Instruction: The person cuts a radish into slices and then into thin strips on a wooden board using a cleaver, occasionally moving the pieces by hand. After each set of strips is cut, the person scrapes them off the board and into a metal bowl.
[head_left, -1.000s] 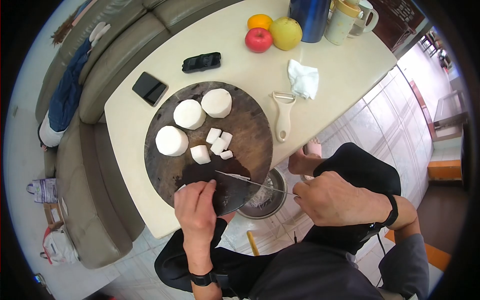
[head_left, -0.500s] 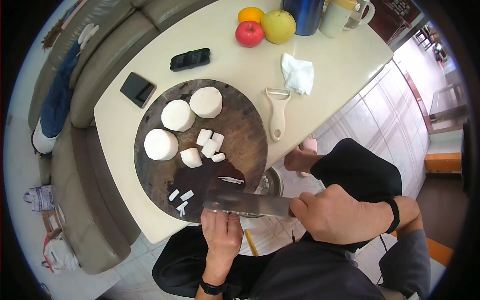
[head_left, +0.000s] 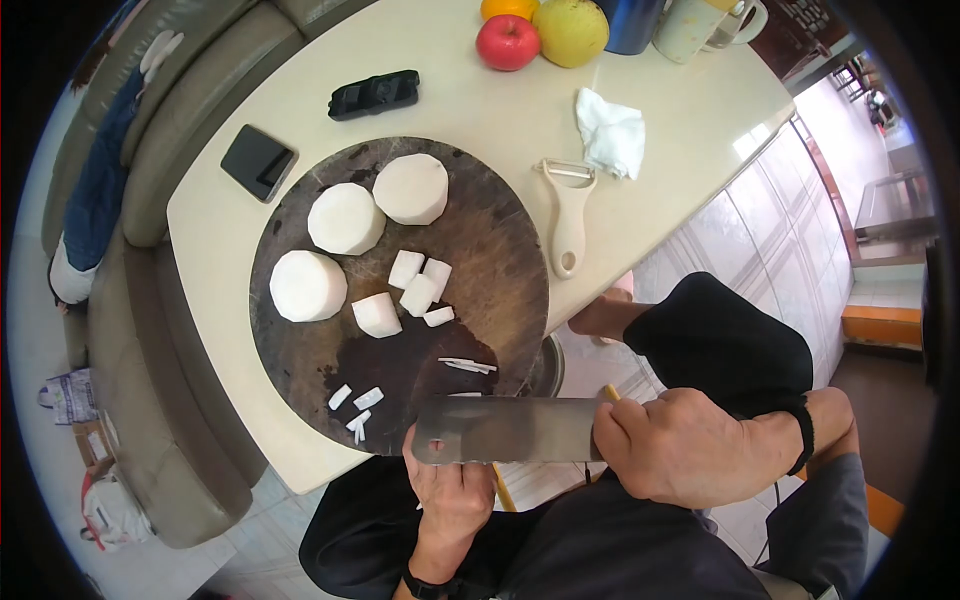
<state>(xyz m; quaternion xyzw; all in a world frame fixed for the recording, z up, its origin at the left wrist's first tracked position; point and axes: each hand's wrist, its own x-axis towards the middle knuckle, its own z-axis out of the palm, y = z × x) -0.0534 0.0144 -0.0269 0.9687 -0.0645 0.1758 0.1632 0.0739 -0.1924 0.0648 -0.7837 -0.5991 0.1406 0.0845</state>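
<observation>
My right hand [head_left: 680, 445] is wrapped round the handle of a cleaver [head_left: 520, 428], its broad blade lying across the near edge of a round wooden chopping board [head_left: 480, 220]. Behind the blade, my left hand [head_left: 455, 505] has its fingers curled together at the board's edge. The blade hides the fingertips and whatever they hold. Thin white strips [head_left: 467, 364] lie just beyond the blade, and a few short pieces [head_left: 368, 398] lie left of it. Farther back are several white blocks [head_left: 420, 295] and three thick rounds of peeled white radish [head_left: 308, 286].
A peeler [head_left: 569, 225] and a crumpled white cloth [head_left: 610, 133] lie right of the board. A phone [head_left: 258, 162] and a black object [head_left: 374, 95] lie beyond it. Fruit, including a red apple [head_left: 507, 42], stands at the back. A metal basin [head_left: 547, 368] sits below the table edge.
The cleaver has turned so more of its flat face shows. Another thin white strip now shows along its far edge. The whole view has shifted slightly; my left hand stays behind the blade.
</observation>
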